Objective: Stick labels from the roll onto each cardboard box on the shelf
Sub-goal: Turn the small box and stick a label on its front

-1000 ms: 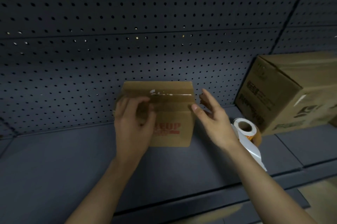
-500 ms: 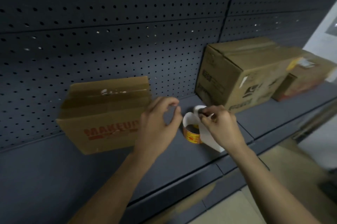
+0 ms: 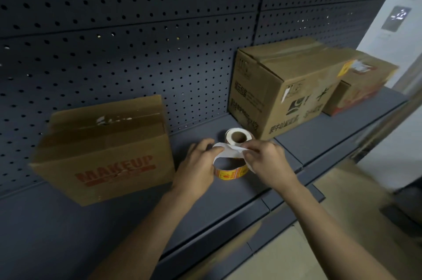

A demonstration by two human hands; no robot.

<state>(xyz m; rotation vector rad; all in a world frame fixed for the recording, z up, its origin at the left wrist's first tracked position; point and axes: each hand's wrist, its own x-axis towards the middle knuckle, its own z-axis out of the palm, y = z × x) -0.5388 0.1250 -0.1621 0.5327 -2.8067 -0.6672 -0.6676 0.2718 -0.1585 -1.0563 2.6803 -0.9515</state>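
In the head view, the label roll [image 3: 238, 137] stands on its flat side on the dark shelf [image 3: 68, 222], just in front of the pegboard [image 3: 137, 28] and just beside the lower corner of the large box [image 3: 280, 90]. Its loose strip [image 3: 230, 173] loops toward the person, with yellow-and-red labels on the outer face.

Both hands are on that strip. The left hand [image 3: 197, 165] pinches it between thumb and curled fingers, and the right hand [image 3: 267, 161] pinches it close by - the stretch between them runs left to right, with the roll directly behind.

Peeling a label looks like the step in hand. The MAKEUP box [image 3: 102, 154] sits just left of the left hand, while the large box and the third box [image 3: 363, 83] lie behind and right, nearer the right hand.
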